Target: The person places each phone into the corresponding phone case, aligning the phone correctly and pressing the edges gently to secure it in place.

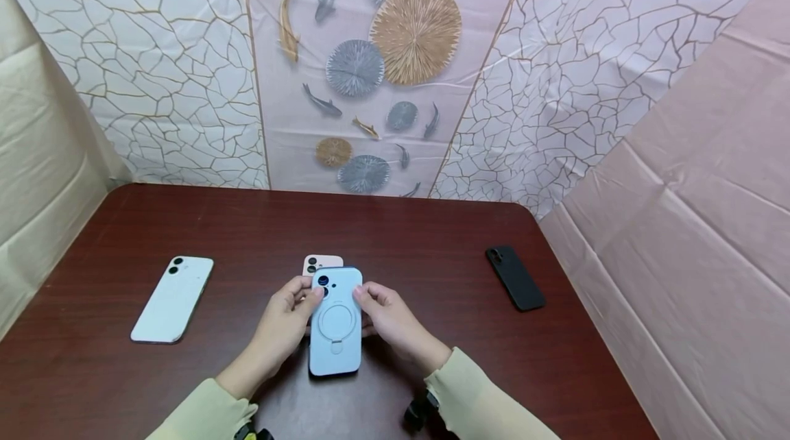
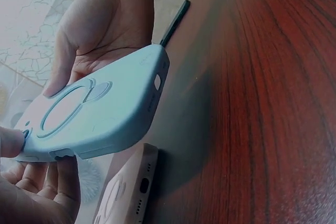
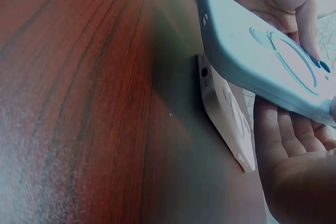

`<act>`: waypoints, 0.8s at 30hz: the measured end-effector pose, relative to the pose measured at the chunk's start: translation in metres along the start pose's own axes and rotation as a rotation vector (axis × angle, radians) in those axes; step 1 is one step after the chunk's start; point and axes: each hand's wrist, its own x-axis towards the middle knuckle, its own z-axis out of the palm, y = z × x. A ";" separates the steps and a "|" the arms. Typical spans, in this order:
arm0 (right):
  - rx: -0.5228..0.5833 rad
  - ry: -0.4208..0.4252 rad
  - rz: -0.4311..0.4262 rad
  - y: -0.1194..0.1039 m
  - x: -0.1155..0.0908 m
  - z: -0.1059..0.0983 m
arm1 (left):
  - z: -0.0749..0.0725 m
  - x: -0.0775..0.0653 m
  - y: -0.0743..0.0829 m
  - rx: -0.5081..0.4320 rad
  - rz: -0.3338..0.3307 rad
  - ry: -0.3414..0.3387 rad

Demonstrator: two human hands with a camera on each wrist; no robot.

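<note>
Both hands hold a light blue phone case with a ring stand on its back, raised over the table. My left hand pinches its left edge near the camera openings, thumb on the back and fingers underneath. On the opposite edge, my right hand grips the same way. I cannot tell whether a phone is inside the case. Behind and below it lies a pink phone, mostly hidden in the head view; its bottom end with the port shows in the left wrist view as a pink phone end.
A white phone lies back up on the left of the dark red table. To the right is a black phone, set at a slant. Patterned cloth hangs behind the table, with plain cloth along the sides.
</note>
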 end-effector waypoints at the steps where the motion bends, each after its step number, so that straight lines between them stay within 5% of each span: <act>1: -0.001 -0.005 0.001 0.000 0.000 0.000 | 0.000 0.000 0.000 0.006 0.001 0.000; 17: -0.057 0.038 -0.089 -0.007 0.007 0.002 | -0.002 0.000 -0.001 0.056 0.043 0.017; 24: -0.033 0.054 -0.097 -0.006 0.008 0.001 | 0.000 0.001 0.001 -0.030 0.016 -0.029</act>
